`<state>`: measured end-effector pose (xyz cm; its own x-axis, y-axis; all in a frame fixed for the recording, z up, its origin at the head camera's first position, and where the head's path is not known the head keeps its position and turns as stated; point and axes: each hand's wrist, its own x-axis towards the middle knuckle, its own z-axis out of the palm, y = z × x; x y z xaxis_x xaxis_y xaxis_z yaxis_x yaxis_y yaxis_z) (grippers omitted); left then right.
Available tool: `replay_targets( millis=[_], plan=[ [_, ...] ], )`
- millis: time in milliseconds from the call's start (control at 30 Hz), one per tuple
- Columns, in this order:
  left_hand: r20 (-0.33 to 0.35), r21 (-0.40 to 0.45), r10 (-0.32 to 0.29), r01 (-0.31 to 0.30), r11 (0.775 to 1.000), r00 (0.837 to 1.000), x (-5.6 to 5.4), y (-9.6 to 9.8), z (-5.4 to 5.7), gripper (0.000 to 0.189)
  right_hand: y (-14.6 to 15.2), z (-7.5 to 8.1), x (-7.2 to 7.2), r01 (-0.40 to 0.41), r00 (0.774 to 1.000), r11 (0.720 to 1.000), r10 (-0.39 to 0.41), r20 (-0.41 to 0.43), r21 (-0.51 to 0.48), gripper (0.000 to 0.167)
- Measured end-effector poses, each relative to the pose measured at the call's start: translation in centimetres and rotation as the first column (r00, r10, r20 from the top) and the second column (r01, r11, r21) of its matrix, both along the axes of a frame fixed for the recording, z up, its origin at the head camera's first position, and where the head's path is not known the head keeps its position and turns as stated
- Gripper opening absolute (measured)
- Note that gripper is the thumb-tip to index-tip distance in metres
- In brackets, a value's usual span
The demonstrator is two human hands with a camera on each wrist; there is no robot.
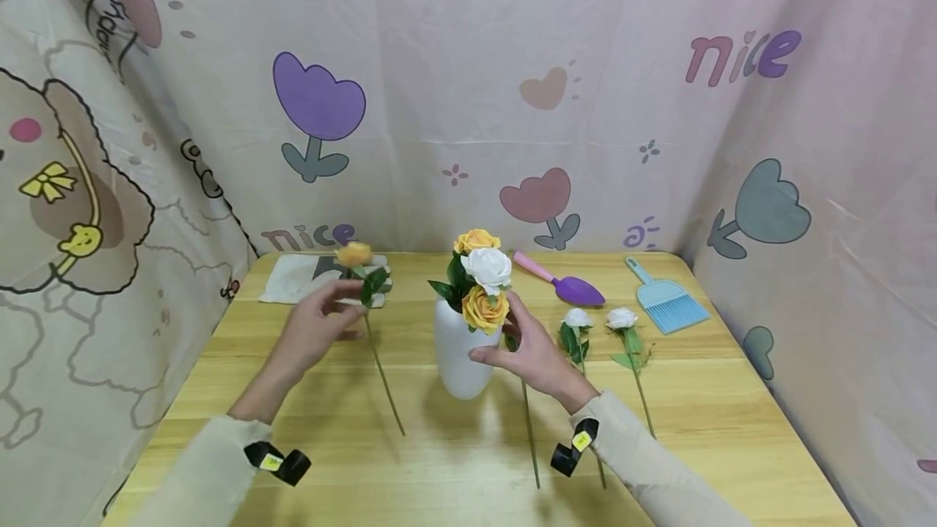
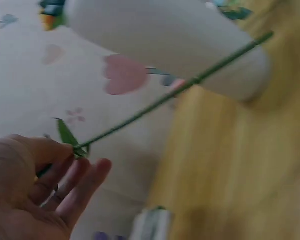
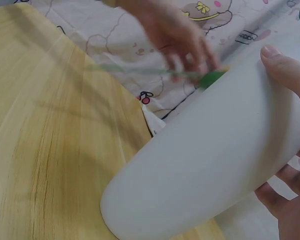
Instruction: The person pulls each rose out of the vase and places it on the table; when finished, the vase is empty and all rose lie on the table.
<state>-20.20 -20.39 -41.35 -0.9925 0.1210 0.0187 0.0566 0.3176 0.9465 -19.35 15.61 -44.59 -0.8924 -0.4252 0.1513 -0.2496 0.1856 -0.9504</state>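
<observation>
My left hand [image 1: 322, 324] pinches an orange rose [image 1: 355, 254] just under its bloom, among the leaves. Its long green stem [image 2: 150, 107] slants down to the right, bare end low, left of the vase in the head view. A white vase [image 1: 457, 352] stands upright mid-table, holding two yellow roses [image 1: 485, 309] and a white rose [image 1: 488, 268]. Around the vase's right side, near the top, my right hand [image 1: 538, 356] grips it, thumb in front. The right wrist view shows the thumb [image 3: 285, 67] against the vase wall and the fingers behind it.
Two white roses [image 1: 577, 318] lie on the table at right. Another stem [image 1: 530, 429] lies beside them, its bloom hidden by my right hand. Behind are a purple trowel [image 1: 578, 291], a blue dustpan [image 1: 669, 303] and a pale glove [image 1: 293, 279]. Printed curtains enclose the table.
</observation>
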Motion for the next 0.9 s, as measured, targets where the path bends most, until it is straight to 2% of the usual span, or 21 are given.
replay_targets(
  millis=[200,367,467,700,900],
  plan=[
    [0.115,-0.091,-0.033,0.044,0.995,0.993,0.3,1.4,-4.9,0.039,0.0,0.0,0.0,0.000,1.000,1.000,0.000,0.006,0.000,0.096],
    [0.158,-0.121,-0.044,0.063,0.991,0.986,0.1,2.5,-7.8,0.037,0.0,-0.1,-0.1,0.002,1.000,1.000,-0.002,0.000,-0.008,0.096],
    [0.155,-0.132,-0.052,0.072,0.989,0.987,-0.3,3.1,-8.8,0.037,0.0,-0.1,-0.1,0.005,1.000,1.000,-0.005,-0.003,-0.008,0.096],
    [0.156,-0.150,-0.020,0.044,0.988,0.988,-1.1,4.0,-10.5,0.034,0.0,-0.1,-0.2,0.000,1.000,1.000,0.000,-0.010,-0.003,0.095],
    [0.158,-0.151,-0.012,0.036,0.988,0.987,-1.3,4.0,-11.0,0.037,-0.1,-0.1,-0.1,-0.009,1.000,1.000,0.009,-0.023,-0.019,0.095]
  ],
)
